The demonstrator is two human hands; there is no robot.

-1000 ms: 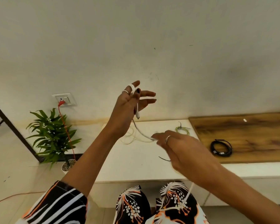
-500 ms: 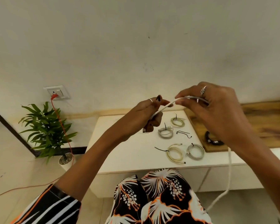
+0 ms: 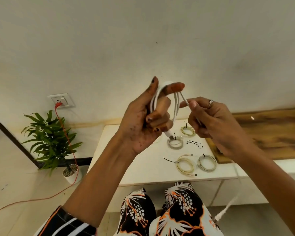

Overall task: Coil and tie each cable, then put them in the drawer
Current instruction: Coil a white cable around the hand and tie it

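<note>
Up at 12 o'clock above the white low surface [image 3: 143,167], I see the white round charging cable [image 3: 174,106] now wound in several loops over the left hand [image 3: 143,120]. Half a second ago only one strand ran between the hands, so the coil has grown quickly. My read: coiling is well on, tie not yet started.

Left hand: raised, palm toward camera, thumb and index finger up, loops hung over the index, lower fingers curled onto the strands. Plug end sticks out below the fist at 6 o'clock.

Right hand [image 3: 209,121]: at 3 o'clock of the left, knuckles up, thumb and forefinger pinching the running strand just beside the loops. Free tail drops past the surface edge toward the floor at 5 o'clock, so more cable is left to wind.

On the surface lie four tied coils: pale green coil [image 3: 187,131] at the back, grey coil [image 3: 175,143], cream coil [image 3: 185,165], second grey coil [image 3: 207,163] in front. Loose black zip tie [image 3: 194,143] sits between them, likely next. Drawer: cannot tell where it is.
</note>
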